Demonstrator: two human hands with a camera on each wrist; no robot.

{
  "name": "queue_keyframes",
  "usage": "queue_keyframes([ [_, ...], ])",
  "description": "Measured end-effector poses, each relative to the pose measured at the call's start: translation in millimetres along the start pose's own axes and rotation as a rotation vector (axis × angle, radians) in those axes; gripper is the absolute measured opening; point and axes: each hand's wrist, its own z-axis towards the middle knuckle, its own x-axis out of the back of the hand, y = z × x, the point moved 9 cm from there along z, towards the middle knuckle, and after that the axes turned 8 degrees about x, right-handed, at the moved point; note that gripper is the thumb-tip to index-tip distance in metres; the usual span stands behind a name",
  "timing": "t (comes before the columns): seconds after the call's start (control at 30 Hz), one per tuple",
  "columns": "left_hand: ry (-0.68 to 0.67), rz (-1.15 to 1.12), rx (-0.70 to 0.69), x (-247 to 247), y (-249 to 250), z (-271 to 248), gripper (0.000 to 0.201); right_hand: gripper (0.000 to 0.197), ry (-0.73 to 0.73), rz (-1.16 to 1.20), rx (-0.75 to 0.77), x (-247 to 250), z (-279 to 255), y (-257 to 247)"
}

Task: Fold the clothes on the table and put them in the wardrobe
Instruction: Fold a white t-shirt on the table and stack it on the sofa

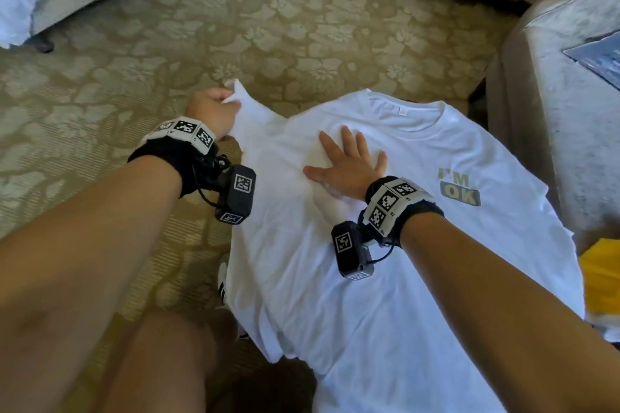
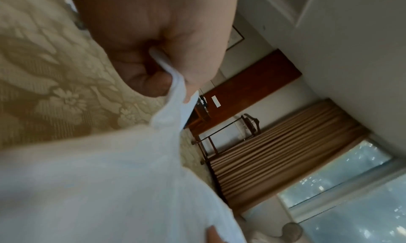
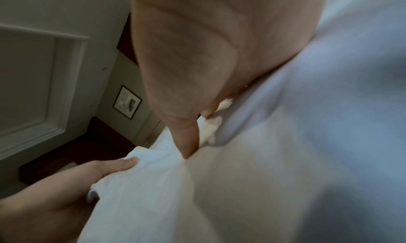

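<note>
1. White cotton T-shirt [image 1: 385,245] with "I'M OK" print: spread front-up over the table.
2. Left hand [image 1: 209,111]: fingers clenched on the sleeve [image 1: 245,104], lifted outward.
3. Right hand [image 1: 349,164]: flat, fingers spread, pressing the chest.

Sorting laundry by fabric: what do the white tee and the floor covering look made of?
Tee: soft matte knit, probably cotton jersey; it drapes, wrinkles softly, and bunches where the left hand pinches the sleeve. Floor: beige carpet with a woven-looking, raised floral pattern; fibre unclear.
</note>
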Motion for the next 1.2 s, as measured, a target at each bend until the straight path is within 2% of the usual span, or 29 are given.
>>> queue_keyframes([
  [0.07, -0.039, -0.059, -0.042, -9, 12, -7, 0.027, 0.079, 0.041, 0.104, 0.017, 8, 0, 1],
  [0.17, -0.063, -0.112, -0.284, -25, 52, -35, 0.025, 0.072, 0.13, 0.246, 0.035, 20, -2, 4],
  [0.23, -0.199, -0.134, -0.444, -48, 78, -60, 0.024, 0.06, 0.187, 0.363, 0.019, 27, -1, 14],
  [0.3, -0.43, -0.015, -0.544, -86, 91, -93, 0.026, 0.048, 0.295, 0.546, -0.007, 40, -4, 26],
  [0.33, -0.527, 0.072, -0.545, -105, 90, -108, 0.029, 0.043, 0.364, 0.684, -0.031, 49, -11, 33],
  [0.37, -0.601, 0.127, -0.478, -119, 83, -117, 0.032, 0.044, 0.42, 0.876, -0.071, 55, -17, 39],
  [0.43, -0.688, 0.106, -0.258, -133, 66, -121, 0.03, 0.058, 0.388, 1.188, -0.158, 55, -33, 44],
  [0.47, -0.689, 0.063, -0.187, -132, 61, -117, 0.029, 0.062, 0.333, 1.221, -0.186, 53, -38, 45],
  [0.53, -0.614, 0.072, -0.177, -122, 56, -100, 0.024, 0.052, 0.259, 1.166, -0.219, 49, -47, 48],
  [0.63, -0.456, 0.282, -0.327, -103, 57, -77, 0.017, 0.034, 0.284, 1.05, -0.268, 46, -45, 59],
  [0.77, -0.338, 0.495, -0.42, -100, 63, -52, 0.029, 0.027, 0.346, 0.95, -0.312, 46, -34, 62],
  [0.8, -0.339, 0.543, -0.449, -106, 66, -46, 0.036, 0.026, 0.371, 0.933, -0.299, 48, -31, 62],
  [0.9, -0.38, 0.676, -0.473, -132, 69, -26, 0.052, 0.042, 0.423, 0.99, -0.252, 51, -22, 63],
  [1.03, -0.348, 0.823, -0.488, -148, 77, -5, 0.028, 0.033, 0.405, 1.133, -0.242, 49, -14, 65],
  [1.1, -0.385, 0.763, -0.507, -152, 81, 0, 0.024, 0.03, 0.405, 1.167, -0.24, 45, -11, 68],
  [1.2, -0.513, 0.467, -0.44, -145, 95, 0, 0.016, 0.024, 0.417, 1.194, -0.197, 41, -8, 68],
])
